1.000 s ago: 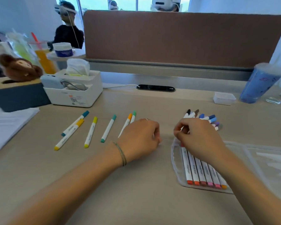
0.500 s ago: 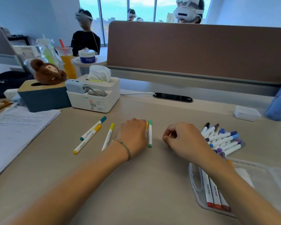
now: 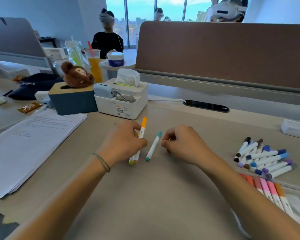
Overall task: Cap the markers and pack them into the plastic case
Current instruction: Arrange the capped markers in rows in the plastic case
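Observation:
My left hand [image 3: 121, 144] grips a small bundle of markers at mid-table. An orange-capped marker [image 3: 143, 125] sticks out past the fingers, and yellow and orange ends show below the palm. A teal-capped marker [image 3: 153, 146] lies loose between my hands. My right hand [image 3: 184, 144] sits just right of it with its fingers curled. An orange tip peeks out beneath that hand, and what it holds is hidden. A pile of blue, purple and brown markers [image 3: 265, 158] lies at the right. Red, pink and orange markers [image 3: 270, 189] lie in the clear plastic case [image 3: 239, 224] at the lower right.
A white tissue box [image 3: 125, 104] and a blue box [image 3: 73, 101] with a plush toy stand behind my hands. A stack of papers [image 3: 29, 141] lies at the left. A small white tray [image 3: 294, 129] sits far right. A brown divider [image 3: 223, 54] closes the desk's back.
Both hands moved left, away from the case. My left hand gathered several of the loose markers into a bundle; only the teal one still lies loose.

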`<state>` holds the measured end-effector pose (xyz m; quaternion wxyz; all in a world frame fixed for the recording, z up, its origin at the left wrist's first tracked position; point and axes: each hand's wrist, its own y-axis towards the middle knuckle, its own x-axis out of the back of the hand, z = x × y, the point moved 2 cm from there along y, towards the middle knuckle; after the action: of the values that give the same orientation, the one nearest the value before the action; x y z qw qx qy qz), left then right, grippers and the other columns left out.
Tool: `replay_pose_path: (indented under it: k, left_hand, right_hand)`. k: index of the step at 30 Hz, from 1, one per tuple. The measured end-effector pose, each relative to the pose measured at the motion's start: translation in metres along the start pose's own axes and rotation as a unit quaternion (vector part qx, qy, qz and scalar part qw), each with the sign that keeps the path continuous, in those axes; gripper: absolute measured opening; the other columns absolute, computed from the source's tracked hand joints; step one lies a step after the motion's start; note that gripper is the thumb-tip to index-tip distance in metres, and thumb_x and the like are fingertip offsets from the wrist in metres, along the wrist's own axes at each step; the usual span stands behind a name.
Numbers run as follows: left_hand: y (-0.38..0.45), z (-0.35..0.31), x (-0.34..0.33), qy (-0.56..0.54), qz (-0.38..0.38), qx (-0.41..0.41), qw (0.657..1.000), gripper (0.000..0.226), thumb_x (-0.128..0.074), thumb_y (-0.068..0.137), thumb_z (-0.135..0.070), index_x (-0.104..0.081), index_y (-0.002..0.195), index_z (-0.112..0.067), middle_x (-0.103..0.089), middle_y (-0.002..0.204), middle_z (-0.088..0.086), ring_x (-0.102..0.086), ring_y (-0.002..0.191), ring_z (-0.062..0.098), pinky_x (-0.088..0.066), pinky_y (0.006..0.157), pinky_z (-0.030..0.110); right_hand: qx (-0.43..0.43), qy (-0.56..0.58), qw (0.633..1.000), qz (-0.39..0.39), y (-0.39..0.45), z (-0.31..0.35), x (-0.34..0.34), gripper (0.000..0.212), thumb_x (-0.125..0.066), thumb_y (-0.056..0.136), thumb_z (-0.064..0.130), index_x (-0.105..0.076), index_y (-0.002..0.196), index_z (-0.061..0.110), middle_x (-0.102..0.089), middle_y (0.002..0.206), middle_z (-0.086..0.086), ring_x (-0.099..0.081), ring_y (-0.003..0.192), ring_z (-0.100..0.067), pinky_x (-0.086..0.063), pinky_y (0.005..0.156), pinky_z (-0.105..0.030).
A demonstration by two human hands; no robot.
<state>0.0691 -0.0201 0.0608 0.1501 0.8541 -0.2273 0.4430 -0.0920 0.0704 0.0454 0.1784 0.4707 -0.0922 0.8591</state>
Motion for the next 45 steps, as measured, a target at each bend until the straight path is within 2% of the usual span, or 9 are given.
replay_pose_path:
  k: [3, 9, 13, 17, 24, 28, 33, 38, 45]
  left_hand:
    - [-0.006, 0.033, 0.02, -0.004, -0.009, 0.035, 0.999, 0.024, -0.072, 0.085, -0.026, -0.071, 0.109, -0.024, -0.065, 0.084, -0.002, -0.057, 0.073, 0.009, -0.043, 0.06, 0.022]
    - [-0.016, 0.088, 0.037, -0.045, -0.014, 0.102, 0.994, 0.035, -0.078, 0.082, -0.021, -0.068, 0.116, -0.022, -0.071, 0.076, -0.005, -0.066, 0.073, 0.011, -0.054, 0.074, 0.031]
    - [-0.02, 0.106, 0.041, -0.074, -0.02, 0.11, 0.991, 0.04, -0.081, 0.081, -0.024, -0.068, 0.119, -0.022, -0.073, 0.071, -0.007, -0.067, 0.074, 0.009, -0.052, 0.079, 0.03]
    - [-0.025, 0.116, 0.042, -0.095, -0.015, 0.105, 0.99, 0.045, -0.082, 0.08, -0.025, -0.066, 0.123, -0.024, -0.073, 0.07, -0.006, -0.067, 0.073, 0.008, -0.047, 0.074, 0.024]
    - [-0.033, 0.118, 0.04, -0.146, -0.003, 0.073, 0.987, 0.073, -0.088, 0.073, -0.028, -0.053, 0.138, -0.033, -0.075, 0.071, -0.004, -0.072, 0.072, 0.01, -0.056, 0.09, 0.04]
    - [-0.037, 0.098, 0.032, -0.192, 0.023, 0.045, 0.98, 0.089, -0.088, 0.073, -0.025, -0.04, 0.147, -0.037, -0.074, 0.074, 0.0, -0.07, 0.064, 0.008, -0.054, 0.07, 0.029]
    - [-0.04, 0.05, 0.016, -0.19, 0.069, -0.005, 0.979, 0.089, -0.087, 0.074, -0.029, -0.037, 0.145, -0.045, -0.071, 0.083, 0.004, -0.068, 0.061, 0.005, -0.053, 0.067, 0.025]
    - [-0.035, -0.01, -0.015, -0.203, 0.09, -0.066, 0.973, 0.082, -0.09, 0.07, -0.03, -0.044, 0.137, -0.043, -0.072, 0.082, 0.004, -0.066, 0.06, 0.004, -0.055, 0.065, 0.026]
    - [-0.039, -0.098, -0.074, -0.285, 0.164, -0.132, 0.935, 0.066, -0.085, 0.077, -0.017, -0.05, 0.132, -0.029, -0.072, 0.068, 0.008, -0.073, 0.06, 0.025, -0.063, 0.065, 0.042]
  right_hand:
    - [0.018, 0.022, 0.999, 0.029, 0.016, 0.03, -0.019, 0.014, -0.065, 0.087, 0.022, -0.078, 0.081, 0.02, -0.073, 0.074, 0.002, -0.069, 0.08, -0.02, -0.059, 0.08, -0.038]
    - [0.014, 0.009, 0.998, 0.064, 0.052, 0.081, -0.067, 0.017, -0.066, 0.079, 0.031, -0.075, 0.075, 0.016, -0.073, 0.074, -0.001, -0.07, 0.075, -0.021, -0.061, 0.074, -0.04]
    - [-0.014, -0.071, 0.995, 0.072, 0.062, 0.101, -0.081, 0.023, -0.069, 0.082, 0.042, -0.063, 0.082, 0.02, -0.062, 0.081, 0.001, -0.058, 0.073, -0.016, -0.041, 0.056, -0.028]
    - [-0.033, -0.118, 0.99, 0.071, 0.067, 0.111, -0.087, 0.031, -0.072, 0.077, 0.05, -0.06, 0.084, 0.023, -0.061, 0.083, 0.003, -0.058, 0.077, -0.016, -0.039, 0.058, -0.028]
    - [-0.062, -0.018, 0.987, 0.145, 0.065, 0.113, -0.082, 0.019, -0.064, 0.076, 0.031, -0.074, 0.08, 0.016, -0.075, 0.065, 0.0, -0.071, 0.06, -0.016, -0.06, 0.072, -0.033]
    - [-0.091, 0.128, 0.974, 0.161, 0.047, 0.1, -0.056, 0.012, -0.057, 0.077, 0.011, -0.067, 0.076, 0.004, -0.072, 0.064, -0.013, -0.068, 0.049, -0.024, -0.057, 0.057, -0.029]
    - [-0.078, 0.228, 0.966, 0.098, 0.008, 0.062, -0.005, 0.003, -0.067, 0.084, 0.002, -0.069, 0.082, 0.004, -0.068, 0.07, -0.018, -0.064, 0.049, -0.018, -0.056, 0.048, -0.024]
    - [-0.111, 0.265, 0.957, 0.04, -0.034, 0.007, 0.035, 0.007, -0.068, 0.086, -0.001, -0.067, 0.086, 0.006, -0.073, 0.075, -0.014, -0.068, 0.055, -0.021, -0.056, 0.051, -0.025]
    - [-0.192, 0.262, 0.945, -0.036, -0.101, -0.072, 0.092, 0.012, -0.069, 0.089, -0.001, -0.068, 0.101, 0.001, -0.078, 0.082, -0.015, -0.074, 0.062, -0.016, -0.059, 0.053, -0.024]
